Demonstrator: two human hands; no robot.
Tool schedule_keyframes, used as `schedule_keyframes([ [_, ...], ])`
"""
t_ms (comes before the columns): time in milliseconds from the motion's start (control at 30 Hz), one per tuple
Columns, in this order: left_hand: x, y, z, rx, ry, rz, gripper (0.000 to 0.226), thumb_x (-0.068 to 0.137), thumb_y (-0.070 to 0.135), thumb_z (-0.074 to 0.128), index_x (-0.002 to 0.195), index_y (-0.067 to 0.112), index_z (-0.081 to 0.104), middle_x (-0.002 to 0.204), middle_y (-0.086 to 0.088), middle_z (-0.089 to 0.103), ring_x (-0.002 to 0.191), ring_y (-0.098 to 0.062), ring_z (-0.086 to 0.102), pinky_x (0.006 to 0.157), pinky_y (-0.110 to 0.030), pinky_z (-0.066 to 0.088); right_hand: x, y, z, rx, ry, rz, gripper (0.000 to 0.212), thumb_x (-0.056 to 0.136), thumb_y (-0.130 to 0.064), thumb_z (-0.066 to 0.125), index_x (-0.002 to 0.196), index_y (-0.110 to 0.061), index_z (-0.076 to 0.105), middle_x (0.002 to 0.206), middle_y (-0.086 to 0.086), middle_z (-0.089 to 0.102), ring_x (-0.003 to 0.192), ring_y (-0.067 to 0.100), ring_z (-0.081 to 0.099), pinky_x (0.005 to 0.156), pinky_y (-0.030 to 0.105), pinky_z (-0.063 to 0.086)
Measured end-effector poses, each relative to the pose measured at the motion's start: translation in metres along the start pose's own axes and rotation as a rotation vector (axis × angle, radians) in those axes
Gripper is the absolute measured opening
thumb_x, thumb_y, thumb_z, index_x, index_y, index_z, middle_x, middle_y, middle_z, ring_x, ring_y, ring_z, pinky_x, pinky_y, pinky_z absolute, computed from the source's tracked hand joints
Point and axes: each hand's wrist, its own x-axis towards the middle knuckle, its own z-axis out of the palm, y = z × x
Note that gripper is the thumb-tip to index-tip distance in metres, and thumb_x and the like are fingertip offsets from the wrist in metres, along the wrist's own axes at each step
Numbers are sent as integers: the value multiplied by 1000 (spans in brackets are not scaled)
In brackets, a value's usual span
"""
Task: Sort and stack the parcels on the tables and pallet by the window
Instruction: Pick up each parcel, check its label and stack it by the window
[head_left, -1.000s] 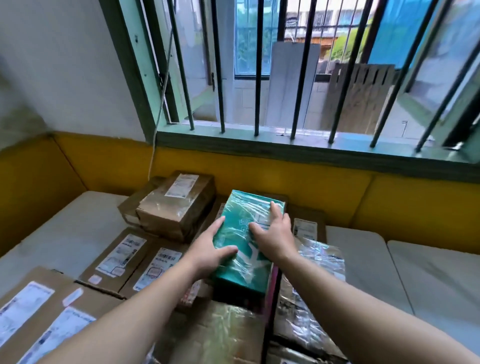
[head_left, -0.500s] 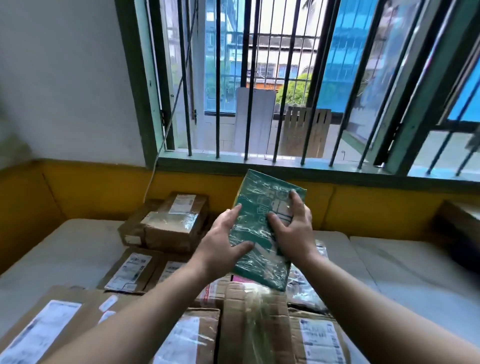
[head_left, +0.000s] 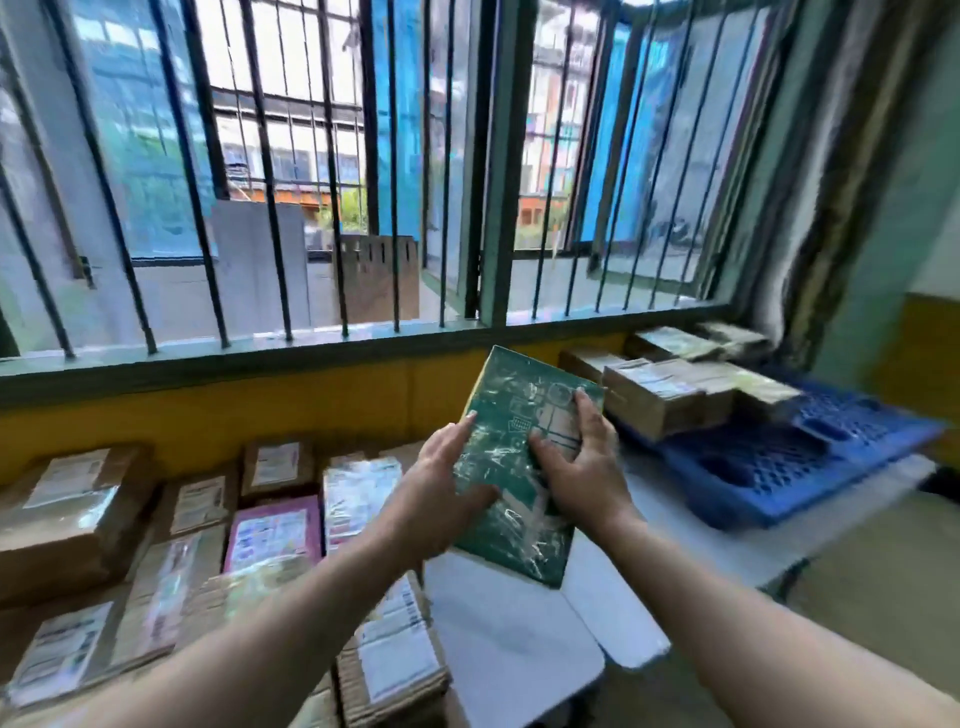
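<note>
Both grips clamped on green parcel (head_left: 511, 467): left hand (head_left: 441, 493) along its left edge, right hand (head_left: 582, 467) across its face. Parcel held tilted in air above white worktop (head_left: 519, 639). Labelled cardboard parcels (head_left: 171, 545) packed flat to the left. Blue pallet (head_left: 779, 462) at right carries brown boxes (head_left: 670, 400) under barred window (head_left: 363, 171).

Parcels (head_left: 171, 525) cover the left tabletop (head_left: 514, 649). The pallet (head_left: 779, 457) lies far right, carrying boxes (head_left: 670, 400) beneath the window (head_left: 363, 208).
</note>
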Motion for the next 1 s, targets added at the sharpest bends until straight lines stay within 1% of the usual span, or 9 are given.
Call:
schedule_keyframes([
  [33, 3, 15, 25, -15, -38, 17, 81, 85, 17, 70, 149, 38, 25, 147, 11, 31, 121, -11, 45, 93, -28, 52, -4, 13, -28, -17, 36, 26, 77, 93, -41, 62, 155, -31, 18, 154, 5, 21, 137, 23, 33, 96, 23, 26],
  [100, 7, 46, 77, -25, -113, 78, 80, 85, 15, 69, 149, 36, 26, 146, 8, 31, 121, -9, 42, 101, -34, 48, -13, 40, -86, -58, 117, 72, 76, 94, -39, 63, 155, -29, 19, 153, 7, 23, 137, 22, 31, 93, 20, 23],
  [233, 10, 106, 187, -19, -275, 219, 80, 85, 16, 69, 150, 31, 24, 146, 5, 30, 121, -6, 39, 99, -16, 35, -43, 98, -200, -142, 289, 182, 79, 93, -39, 64, 156, -29, 18, 155, 10, 26, 141, 21, 28, 104, 20, 24],
  [433, -4, 190, 335, -25, -572, 393, 83, 85, 33, 70, 151, 36, 19, 156, 6, 22, 139, -10, 29, 110, -23, 28, -110, 165, -345, -181, 538, 371, 78, 93, -41, 63, 156, -34, 17, 156, 6, 21, 142, 22, 29, 102, 22, 25],
  [533, -12, 221, 392, -41, -696, 447, 84, 85, 39, 68, 150, 41, 16, 156, 11, 20, 137, -9, 32, 108, -22, 31, -136, 191, -393, -203, 647, 455, 76, 94, -44, 60, 155, -39, 16, 158, -1, 18, 143, 21, 29, 103, 27, 27],
  [667, -15, 253, 457, -81, -847, 491, 83, 85, 41, 66, 150, 43, 15, 154, 14, 21, 132, -9, 39, 104, -32, 44, -157, 220, -439, -251, 779, 569, 75, 95, -45, 57, 156, -40, 13, 159, -3, 16, 142, 21, 30, 103, 31, 31],
  [767, -5, 271, 500, -101, -921, 538, 82, 86, 39, 66, 150, 41, 14, 154, 12, 21, 133, -9, 37, 106, -32, 42, -156, 237, -466, -288, 848, 644, 74, 96, -46, 56, 155, -42, 11, 160, -5, 13, 142, 22, 31, 101, 34, 36],
  [900, 20, 297, 542, -141, -1016, 579, 81, 87, 39, 65, 150, 43, 13, 153, 16, 21, 130, -9, 40, 101, -34, 47, -139, 253, -499, -315, 920, 698, 74, 96, -47, 55, 155, -43, 10, 161, -6, 11, 141, 21, 32, 90, 28, 35],
  [1000, 37, 318, 569, -154, -1066, 610, 80, 89, 38, 64, 149, 44, 13, 153, 15, 21, 125, -8, 43, 94, -27, 51, -127, 264, -524, -329, 968, 729, 74, 96, -46, 55, 155, -42, 10, 160, -7, 13, 137, 19, 36, 84, 24, 37],
])
